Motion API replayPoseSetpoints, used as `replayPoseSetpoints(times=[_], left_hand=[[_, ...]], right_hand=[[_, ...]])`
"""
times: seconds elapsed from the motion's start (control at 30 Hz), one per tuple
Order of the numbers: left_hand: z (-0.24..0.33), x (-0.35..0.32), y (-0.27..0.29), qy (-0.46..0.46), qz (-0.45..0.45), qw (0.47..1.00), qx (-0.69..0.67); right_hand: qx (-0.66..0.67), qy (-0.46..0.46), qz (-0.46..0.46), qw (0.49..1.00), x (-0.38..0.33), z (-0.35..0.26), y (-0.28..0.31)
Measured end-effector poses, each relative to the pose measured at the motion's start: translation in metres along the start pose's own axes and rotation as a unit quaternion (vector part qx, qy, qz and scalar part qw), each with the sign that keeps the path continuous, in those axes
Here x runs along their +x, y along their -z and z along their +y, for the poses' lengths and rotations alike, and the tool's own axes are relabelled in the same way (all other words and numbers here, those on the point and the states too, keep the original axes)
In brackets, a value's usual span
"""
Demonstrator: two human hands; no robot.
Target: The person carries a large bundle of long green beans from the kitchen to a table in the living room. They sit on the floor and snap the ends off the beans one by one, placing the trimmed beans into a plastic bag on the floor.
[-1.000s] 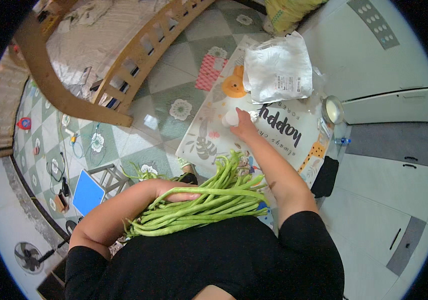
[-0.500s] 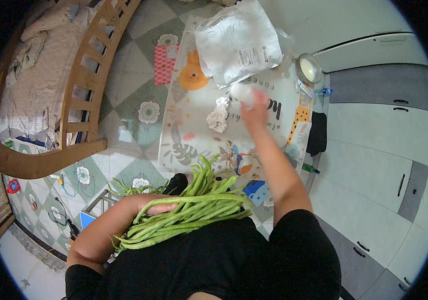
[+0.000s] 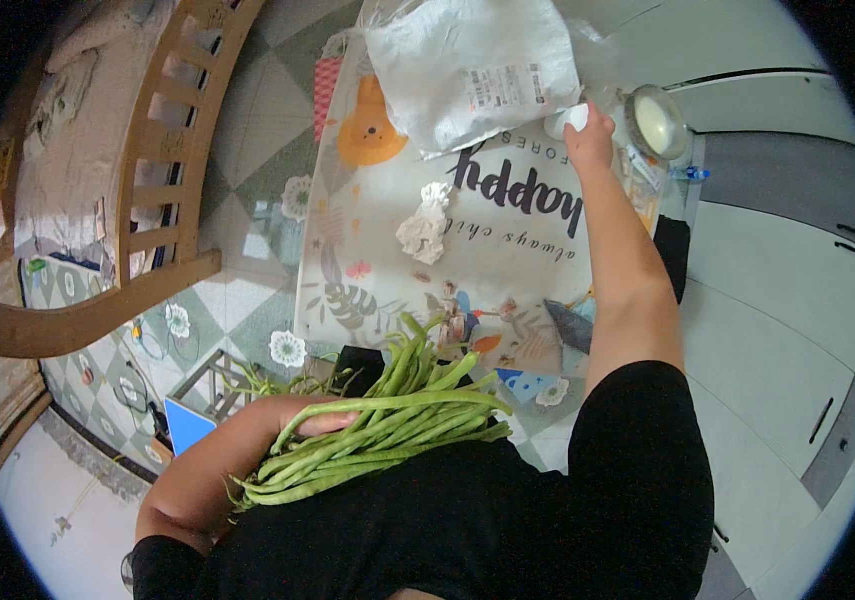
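Against my front, my left hand (image 3: 326, 418) is closed round a big bundle of long green beans (image 3: 388, 450), resting along my forearm. Some of its fingers are hidden by the beans. Stretched out over the table, my right hand (image 3: 593, 138) grips a small white rounded object (image 3: 562, 122) whose kind I cannot make out. It is beside the lower right edge of a silvery-white plastic mailer bag (image 3: 468, 70). A crumpled white tissue (image 3: 426, 228) lies on the printed table cover (image 3: 368, 285).
A round metal bowl (image 3: 660, 122) with something pale inside is at the table's far right. White and grey cabinets (image 3: 768, 260) line the right. On the left stands a wooden bed frame (image 3: 163, 200). A blue-topped stool (image 3: 188, 425) is at lower left.
My right hand has moved away from me and to the right with the white object, from above the table's middle to near the bowl. My left hand keeps its hold on the beans.
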State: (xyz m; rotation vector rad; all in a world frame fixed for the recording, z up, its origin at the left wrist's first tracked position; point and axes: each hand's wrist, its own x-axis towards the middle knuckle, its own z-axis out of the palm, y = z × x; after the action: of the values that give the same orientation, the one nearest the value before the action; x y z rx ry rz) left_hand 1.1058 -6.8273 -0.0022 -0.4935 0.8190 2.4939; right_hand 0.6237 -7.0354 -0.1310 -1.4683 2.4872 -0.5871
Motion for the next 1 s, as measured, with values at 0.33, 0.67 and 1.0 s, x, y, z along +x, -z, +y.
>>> replayPoseSetpoints(times=[0.33,0.67,1.0], left_hand=[[-0.007,0.007,-0.001,0.03,0.027,0.997,-0.063],[-0.065,-0.025,0.006,0.079,0.039,0.99,-0.107],[-0.115,-0.048,0.009,0.104,-0.015,0.99,-0.099]], right_hand=[[0.034,0.159,-0.076,0.984,-0.174,-0.091,-0.08],[0.052,0.271,-0.048,0.96,-0.212,-0.082,-0.177],[0.15,0.338,-0.175,0.913,-0.387,-0.093,-0.121]])
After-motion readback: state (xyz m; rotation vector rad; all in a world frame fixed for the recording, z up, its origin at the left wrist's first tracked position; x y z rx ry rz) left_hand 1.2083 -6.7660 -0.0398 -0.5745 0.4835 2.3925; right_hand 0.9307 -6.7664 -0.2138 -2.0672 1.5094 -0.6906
